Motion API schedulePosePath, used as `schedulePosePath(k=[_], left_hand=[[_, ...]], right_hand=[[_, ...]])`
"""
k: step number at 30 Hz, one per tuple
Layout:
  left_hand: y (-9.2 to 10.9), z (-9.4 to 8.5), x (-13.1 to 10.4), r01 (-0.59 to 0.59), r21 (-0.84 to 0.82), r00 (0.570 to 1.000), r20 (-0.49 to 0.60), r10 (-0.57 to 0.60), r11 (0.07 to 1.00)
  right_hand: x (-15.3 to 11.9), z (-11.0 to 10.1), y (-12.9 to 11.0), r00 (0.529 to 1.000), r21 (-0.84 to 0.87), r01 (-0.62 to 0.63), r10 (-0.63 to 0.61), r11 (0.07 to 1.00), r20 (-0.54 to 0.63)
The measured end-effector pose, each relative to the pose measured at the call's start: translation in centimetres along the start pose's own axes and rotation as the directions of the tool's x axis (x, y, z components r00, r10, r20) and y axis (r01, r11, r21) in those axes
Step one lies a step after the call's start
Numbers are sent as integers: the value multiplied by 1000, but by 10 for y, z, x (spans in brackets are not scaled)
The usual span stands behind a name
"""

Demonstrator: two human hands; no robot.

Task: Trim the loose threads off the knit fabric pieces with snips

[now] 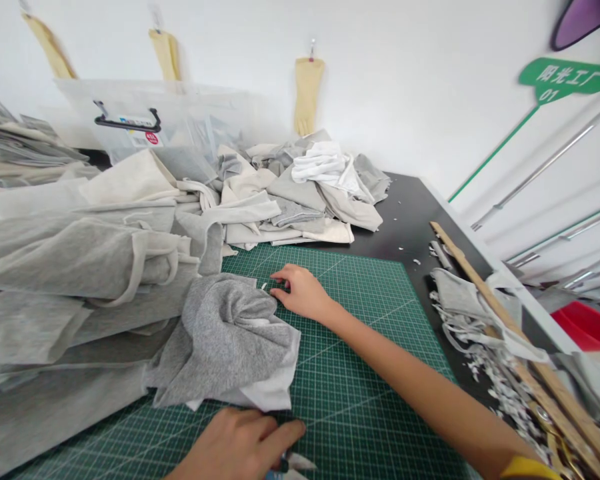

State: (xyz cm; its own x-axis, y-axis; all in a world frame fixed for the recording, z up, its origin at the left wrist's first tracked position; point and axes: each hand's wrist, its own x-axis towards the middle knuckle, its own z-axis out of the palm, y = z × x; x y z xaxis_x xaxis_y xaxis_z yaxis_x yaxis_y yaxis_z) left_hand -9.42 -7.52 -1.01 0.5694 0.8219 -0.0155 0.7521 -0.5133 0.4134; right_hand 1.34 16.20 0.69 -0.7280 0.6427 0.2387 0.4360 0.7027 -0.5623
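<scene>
A heathered grey piece of cloth (235, 340) lies crumpled on the green cutting mat (370, 293), with a paler underside showing at its lower edge. Just past its right side is my right hand (303, 291), thumb and forefinger apart and nothing between them. Close to those fingertips lies a tiny white scrap (264, 286). My left hand (237, 443) is below the cloth at the bottom of the view, its fingers curled over small scissors (300, 461). Only the metal blades and a bit of blue handle show; the rest is hidden under the hand.
Stacked grey cloth (80, 267) fills the left side. A mixed cloth heap (305, 190) sits at the back, beside a clear plastic box (180, 127). On the right are a long wooden strip (470, 270) and scattered scraps (500, 387). Yellow gloves (309, 93) hang on the wall.
</scene>
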Motion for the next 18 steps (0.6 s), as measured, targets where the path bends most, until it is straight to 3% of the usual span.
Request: schedulePosePath(k=[5, 9, 14, 18], left_hand=[[3, -2, -1, 83, -11, 992, 96, -82, 996], [5, -6, -1, 119, -9, 985, 130, -117, 993], [9, -9, -1, 125, -24, 989, 88, -122, 992], [10, -13, 1, 148, -58, 984, 113, -141, 987]], right_hand=[[16, 20, 11, 995, 2, 95, -95, 995, 41], [19, 24, 11, 989, -61, 144, -141, 988, 54], [12, 13, 9, 974, -219, 218, -200, 951, 102], [-4, -12, 33, 990, -362, 142, -127, 921, 65]])
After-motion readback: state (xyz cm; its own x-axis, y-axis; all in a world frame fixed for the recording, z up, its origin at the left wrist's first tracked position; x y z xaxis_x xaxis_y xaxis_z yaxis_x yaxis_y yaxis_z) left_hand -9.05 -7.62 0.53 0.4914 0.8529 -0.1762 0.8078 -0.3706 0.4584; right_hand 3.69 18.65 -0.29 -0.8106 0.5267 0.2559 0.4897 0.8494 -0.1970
